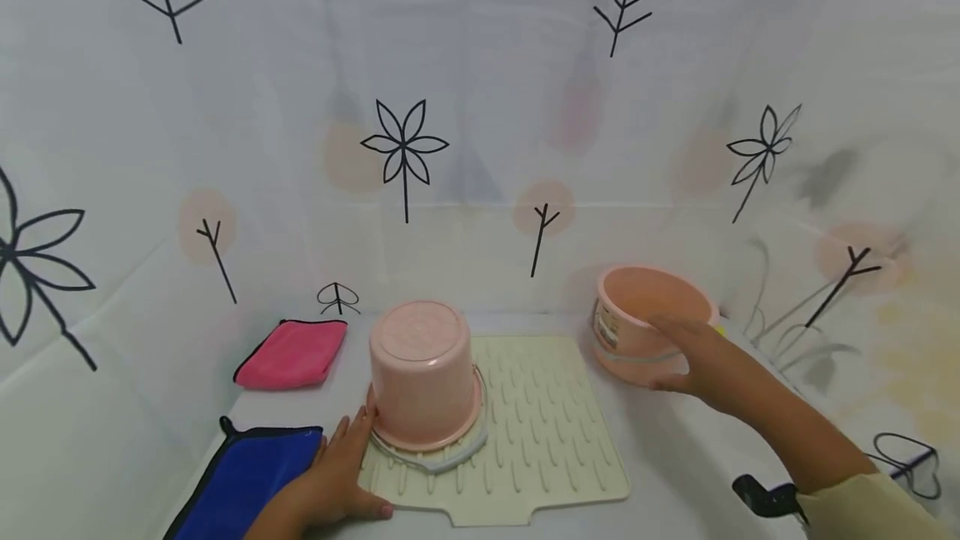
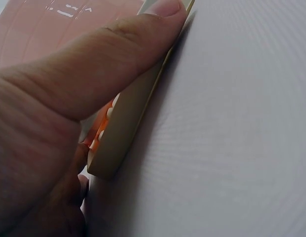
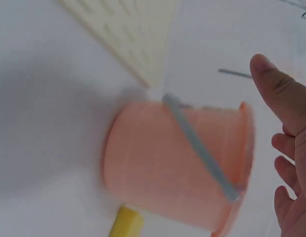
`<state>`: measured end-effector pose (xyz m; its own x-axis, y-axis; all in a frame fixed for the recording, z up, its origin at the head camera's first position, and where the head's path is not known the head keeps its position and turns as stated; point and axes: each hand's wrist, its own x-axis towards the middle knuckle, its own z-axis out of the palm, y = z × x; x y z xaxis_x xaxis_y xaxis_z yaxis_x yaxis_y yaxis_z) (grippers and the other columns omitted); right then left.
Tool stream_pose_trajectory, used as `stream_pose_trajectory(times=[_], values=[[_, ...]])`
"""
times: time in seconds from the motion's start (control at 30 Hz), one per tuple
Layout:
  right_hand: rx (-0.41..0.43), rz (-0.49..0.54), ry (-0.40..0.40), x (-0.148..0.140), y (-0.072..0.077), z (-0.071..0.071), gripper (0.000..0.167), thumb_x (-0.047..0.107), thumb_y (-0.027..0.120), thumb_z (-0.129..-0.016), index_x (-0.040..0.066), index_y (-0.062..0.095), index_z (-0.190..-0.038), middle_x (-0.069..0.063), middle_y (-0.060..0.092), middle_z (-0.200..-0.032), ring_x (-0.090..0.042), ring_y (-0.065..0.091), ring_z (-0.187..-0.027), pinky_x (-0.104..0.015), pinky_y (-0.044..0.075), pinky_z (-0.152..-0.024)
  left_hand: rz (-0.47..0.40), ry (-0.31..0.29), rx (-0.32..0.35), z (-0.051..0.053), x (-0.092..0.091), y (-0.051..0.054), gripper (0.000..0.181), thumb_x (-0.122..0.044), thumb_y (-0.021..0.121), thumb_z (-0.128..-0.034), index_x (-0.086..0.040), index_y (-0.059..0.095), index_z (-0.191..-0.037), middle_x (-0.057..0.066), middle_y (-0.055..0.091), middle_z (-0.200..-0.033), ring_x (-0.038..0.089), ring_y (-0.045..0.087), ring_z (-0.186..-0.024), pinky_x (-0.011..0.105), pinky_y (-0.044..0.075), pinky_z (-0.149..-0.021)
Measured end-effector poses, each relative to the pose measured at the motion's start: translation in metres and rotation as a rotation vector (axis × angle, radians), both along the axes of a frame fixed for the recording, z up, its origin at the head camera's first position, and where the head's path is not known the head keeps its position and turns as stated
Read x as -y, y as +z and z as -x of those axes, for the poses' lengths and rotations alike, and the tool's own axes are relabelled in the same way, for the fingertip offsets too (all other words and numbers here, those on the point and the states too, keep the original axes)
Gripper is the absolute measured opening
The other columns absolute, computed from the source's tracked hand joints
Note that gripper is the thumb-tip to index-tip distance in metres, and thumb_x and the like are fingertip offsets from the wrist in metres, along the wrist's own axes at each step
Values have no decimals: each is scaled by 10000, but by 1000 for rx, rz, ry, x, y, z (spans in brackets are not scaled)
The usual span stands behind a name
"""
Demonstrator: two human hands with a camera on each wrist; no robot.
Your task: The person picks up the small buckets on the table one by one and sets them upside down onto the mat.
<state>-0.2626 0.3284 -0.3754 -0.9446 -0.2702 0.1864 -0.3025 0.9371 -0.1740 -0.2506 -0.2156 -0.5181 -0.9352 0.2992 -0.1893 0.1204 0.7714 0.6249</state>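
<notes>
A cream draining mat with raised ridges lies on the white table. On its left part a pink bucket stands upside down, its grey handle round the rim. My left hand rests at the mat's front left corner, fingers extended beside the overturned bucket. In the left wrist view the thumb lies straight across the mat's edge. At the back right stands an upright peach bucket with its handle lowered. My right hand is beside it, fingers spread, apart from the rim in the right wrist view.
A pink pouch with black trim lies at the back left. A blue one is next to my left hand. Something yellow lies beside the upright bucket. A patterned white curtain hangs behind the table.
</notes>
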Motion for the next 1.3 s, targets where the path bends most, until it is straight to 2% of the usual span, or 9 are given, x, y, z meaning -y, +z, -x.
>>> stream_pose_trajectory(times=[0.23,0.5,0.63,0.73,0.8,0.9,1.03,1.17,1.3], values=[[43,-100,-6,-18,-5,33,1084,384,945,-743,27,385,-1600,-281,394,-1617,-533,341,-1477,-706,385,-1114,-4,10,34,0,-2,1,1586,-617,984,-515,-207,17,-1703,220,139,-1740,557,-3,-1574,782,-42,-1181],[-1,-163,-45,-26,-22,58,1061,428,966,-696,20,458,-1534,-265,492,-1549,-502,364,-1462,-760,80,-1194,-6,1,10,-1,-3,4,1551,-582,990,-544,-176,41,-1702,242,146,-1732,560,6,-1572,778,-35,-1185],[6,-158,-44,-30,-30,62,979,467,965,-689,15,536,-1444,-236,610,-1421,-457,534,-1316,-697,342,-1141,-4,-1,-6,-1,-4,2,1551,-573,998,-544,-189,40,-1703,242,159,-1730,565,22,-1570,784,-22,-1183],[31,-162,-53,-29,-31,65,886,496,963,-679,49,590,-1348,-142,706,-1228,-338,651,-1078,-591,556,-950,-14,4,-4,0,-4,1,1563,-565,1004,-535,-201,31,-1703,251,155,-1727,568,17,-1569,789,-27,-1178],[47,-164,-56,-29,-31,67,811,494,963,-681,76,614,-1282,-58,725,-1090,-249,654,-936,-508,599,-843,-16,5,0,0,-3,0,1559,-567,1002,-536,-199,37,-1703,227,144,-1737,561,7,-1572,788,-34,-1178],[74,-153,-64,-29,-31,69,704,477,963,-688,112,630,-1190,35,682,-935,-178,597,-822,-410,590,-735,-10,0,-1,0,-2,1,1548,-564,1000,-541,-190,48,-1703,190,135,-1748,554,2,-1575,790,-32,-1176],[78,-150,-68,-29,-33,70,563,426,956,-722,131,627,-1071,58,605,-811,-166,544,-754,-330,509,-651,2,0,-1,0,-2,1,1548,-568,1000,-541,-184,52,-1703,183,139,-1749,553,9,-1576,794,-22,-1175],[3,-157,-46,-30,-36,67,458,381,949,-749,152,612,-959,63,537,-724,-155,490,-684,-305,410,-593,14,6,-5,0,-3,2,1554,-573,1000,-543,-185,41,-1702,228,157,-1734,563,31,-1570,796,-3,-1176],[-91,-137,-25,-31,-40,63,414,357,959,-740,175,614,-879,80,514,-682,-138,469,-651,-285,386,-568,24,8,-11,-1,-4,1,1548,-584,993,-554,-188,35,-1703,233,162,-1732,555,35,-1574,786,4,-1186]])
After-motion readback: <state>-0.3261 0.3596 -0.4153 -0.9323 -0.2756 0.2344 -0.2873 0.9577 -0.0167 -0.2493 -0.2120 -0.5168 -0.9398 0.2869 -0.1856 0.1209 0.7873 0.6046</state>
